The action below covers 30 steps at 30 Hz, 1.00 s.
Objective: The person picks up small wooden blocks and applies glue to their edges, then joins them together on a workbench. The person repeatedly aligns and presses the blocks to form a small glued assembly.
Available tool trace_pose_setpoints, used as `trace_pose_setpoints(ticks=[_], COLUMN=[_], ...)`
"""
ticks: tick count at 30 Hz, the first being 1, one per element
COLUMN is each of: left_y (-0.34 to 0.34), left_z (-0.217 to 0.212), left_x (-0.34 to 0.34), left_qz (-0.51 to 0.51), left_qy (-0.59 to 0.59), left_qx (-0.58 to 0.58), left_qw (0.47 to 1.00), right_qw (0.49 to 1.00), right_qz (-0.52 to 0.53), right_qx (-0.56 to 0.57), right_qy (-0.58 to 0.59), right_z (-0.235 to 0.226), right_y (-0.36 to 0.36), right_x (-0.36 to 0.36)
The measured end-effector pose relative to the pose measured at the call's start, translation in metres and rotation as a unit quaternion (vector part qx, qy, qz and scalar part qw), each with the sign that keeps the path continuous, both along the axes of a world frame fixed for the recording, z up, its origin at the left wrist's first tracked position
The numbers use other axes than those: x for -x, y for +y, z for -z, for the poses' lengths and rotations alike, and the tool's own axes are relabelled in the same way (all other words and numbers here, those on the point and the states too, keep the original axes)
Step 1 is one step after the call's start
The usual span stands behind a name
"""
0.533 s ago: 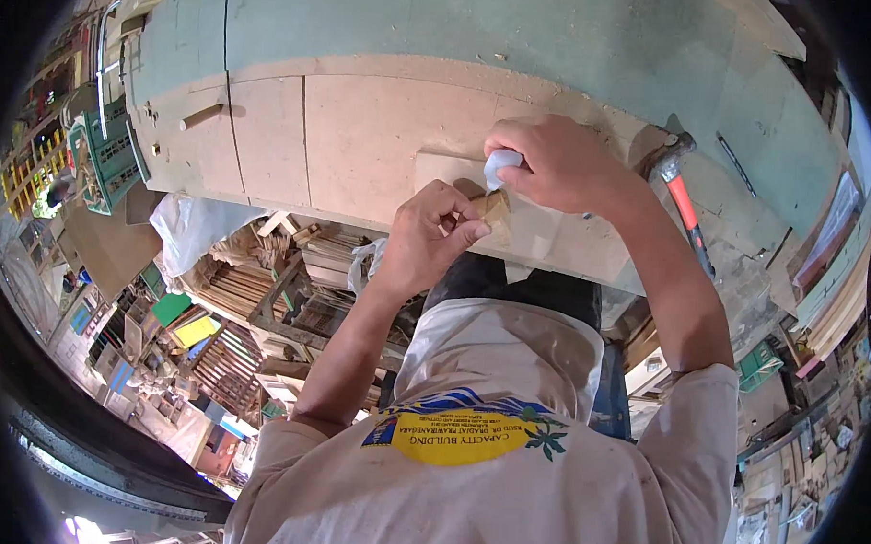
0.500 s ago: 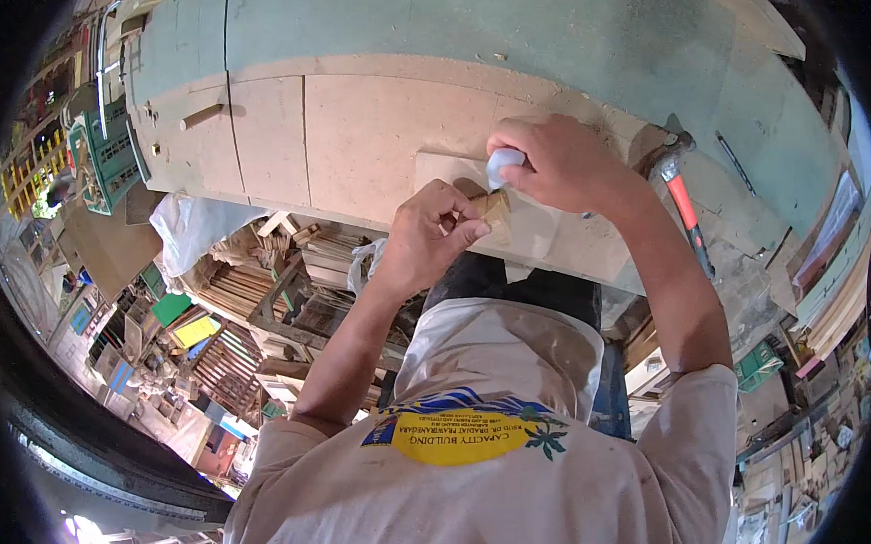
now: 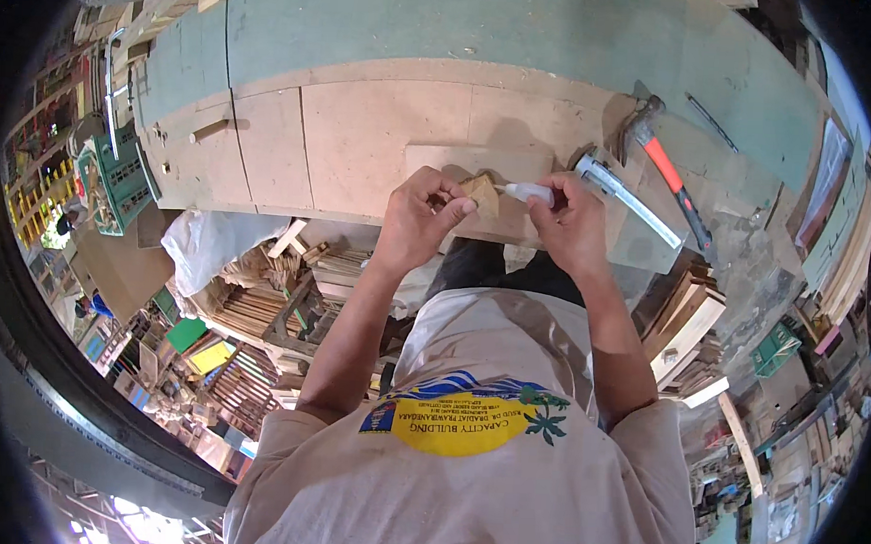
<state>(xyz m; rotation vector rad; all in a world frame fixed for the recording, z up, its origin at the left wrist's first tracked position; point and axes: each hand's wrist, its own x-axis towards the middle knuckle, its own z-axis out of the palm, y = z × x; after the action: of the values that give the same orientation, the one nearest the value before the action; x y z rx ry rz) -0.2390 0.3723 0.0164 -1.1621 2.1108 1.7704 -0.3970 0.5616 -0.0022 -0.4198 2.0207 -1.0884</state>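
My left hand (image 3: 416, 221) is closed on a small wooden block (image 3: 483, 193), pinching its left side between thumb and fingers. A small white squeeze bottle (image 3: 528, 192) is in my right hand (image 3: 575, 227), gripped by thumb and fingers. The bottle lies nearly level, and its thin nozzle points left at the block's upper right edge. Whether the nozzle touches the wood I cannot tell. Both hands are over a thin flat board (image 3: 438, 158) at the near edge of the workbench (image 3: 383, 117).
Right of my right hand lies a metal caliper (image 3: 635, 201), then a hammer (image 3: 667, 167) with a red and black handle. A dark pen-like stick (image 3: 711, 122) is farther back. A short dowel (image 3: 208, 131) sits at the left. Below the bench are a plastic bag (image 3: 198, 252) and stacked wood strips (image 3: 242, 308).
My right hand has come down and right, turning the bottle from steeply tilted to nearly level. The caliper, formerly hidden behind my right arm, now shows. My left hand keeps its hold on the block.
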Motion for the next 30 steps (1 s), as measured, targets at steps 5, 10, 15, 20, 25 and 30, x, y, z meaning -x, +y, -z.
trace_pose_setpoints(ticks=[5, 10, 15, 20, 25, 30], left_y=[0.000, 0.000, -0.008, -0.010, -0.008, -0.008], left_z=[-0.004, -0.005, 0.007, 0.005, 0.009, 0.017], left_x=[0.003, 0.004, -0.001, 0.002, 0.001, 0.002], left_qz=[-0.026, -0.033, 0.052, 0.065, 0.050, 0.050], left_qy=[-0.015, 0.000, 0.053, 0.094, 0.075, 0.063], left_qx=[-0.030, -0.044, 0.049, 0.054, 0.022, 0.027], left_qw=[0.999, 0.999, 0.996, 0.992, 0.996, 0.996], right_qw=[0.996, 0.994, 0.981, 0.953, 0.948, 0.945], right_qz=[-0.008, 0.010, 0.177, 0.266, 0.283, 0.299], right_qx=[0.018, 0.051, 0.073, 0.119, 0.105, 0.102], right_qy=[0.082, 0.098, 0.006, -0.085, -0.100, -0.078], right_z=[0.002, 0.010, 0.014, -0.002, -0.008, -0.013], right_y=[0.008, 0.014, 0.032, 0.044, 0.032, 0.013], right_x=[-0.014, -0.022, -0.063, -0.115, -0.140, -0.146])
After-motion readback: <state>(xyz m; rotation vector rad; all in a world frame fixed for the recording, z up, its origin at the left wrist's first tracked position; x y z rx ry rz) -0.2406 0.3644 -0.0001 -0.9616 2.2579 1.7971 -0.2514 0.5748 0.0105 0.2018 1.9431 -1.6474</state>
